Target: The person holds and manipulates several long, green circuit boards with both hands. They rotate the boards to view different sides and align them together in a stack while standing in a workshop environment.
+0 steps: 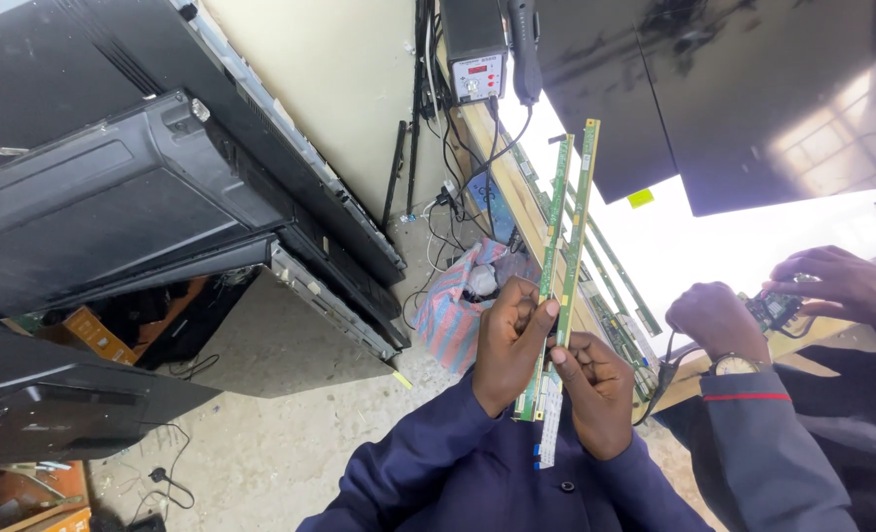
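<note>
Two long, narrow green circuit board strips stand side by side, reaching up from my hands toward the workbench. My left hand grips the strips low down from the left. From the right, my right hand pinches them near a white flat ribbon cable that hangs from their lower end. Both my sleeves are dark blue.
Another person's hands hold a small green board at the right, over a bright lit panel. A soldering station sits on the wooden bench. Flat-screen sets lean at the left. A striped bag and cables lie on the floor.
</note>
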